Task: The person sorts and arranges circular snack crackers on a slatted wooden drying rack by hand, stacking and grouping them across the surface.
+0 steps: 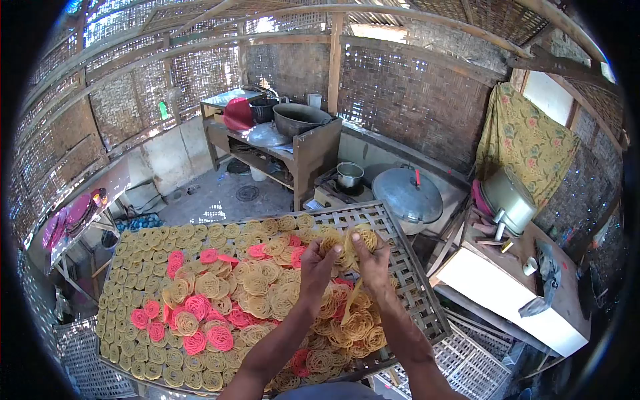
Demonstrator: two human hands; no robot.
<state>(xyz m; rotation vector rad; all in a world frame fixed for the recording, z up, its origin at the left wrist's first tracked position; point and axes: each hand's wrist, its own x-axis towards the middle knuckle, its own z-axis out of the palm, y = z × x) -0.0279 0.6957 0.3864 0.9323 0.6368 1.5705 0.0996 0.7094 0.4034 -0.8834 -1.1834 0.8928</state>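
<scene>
Yellow strands (347, 252) gripped over the woven rack (416, 293)

The left hand (316, 265) and right hand (375, 261) each pinch them above the rack's far right part. Beige coils (257, 280) and pink coils (198, 306) crowd the rack, some heaped near the hands. Beyond it stand a small pot (350, 175) and domed lid (403, 193); right of it, a silver container (510, 197).

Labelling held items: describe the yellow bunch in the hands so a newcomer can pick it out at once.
Find the large slatted rack spread with yellow coils and pink coils. Toward its upper right in the view, the left hand and right hand are close together. The yellow bunch sits between them, set apart because it is gripped while its neighbours lie on the rack.
</scene>
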